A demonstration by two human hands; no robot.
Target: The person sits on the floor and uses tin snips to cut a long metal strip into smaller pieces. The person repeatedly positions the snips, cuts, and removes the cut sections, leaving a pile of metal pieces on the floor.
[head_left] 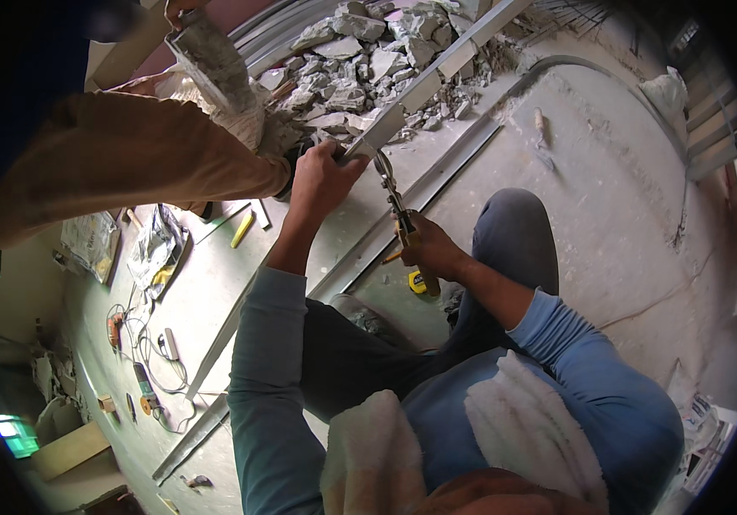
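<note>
My left hand [324, 180] is closed around the near end of a long, thin metal channel [383, 129], which slants up and away to the right over the rubble. In my right hand [434, 249] is a pair of metal snips [391, 187], fingers wrapped round the handles. The jaws of the snips are at the channel's end, close to my left thumb; whether they bite into the metal I cannot tell. Just below my right hand shows a yellow tape measure [417, 281]. A second metal channel [446, 176] lies on the floor beneath both hands.
Broken concrete [356, 64] is heaped at the far side. Another person's leg [145, 150] stands close on the left. A yellow knife [242, 230], a corded drill [114, 328] and an angle grinder [143, 383] lie on the left floor. A trowel [541, 133] lies far right.
</note>
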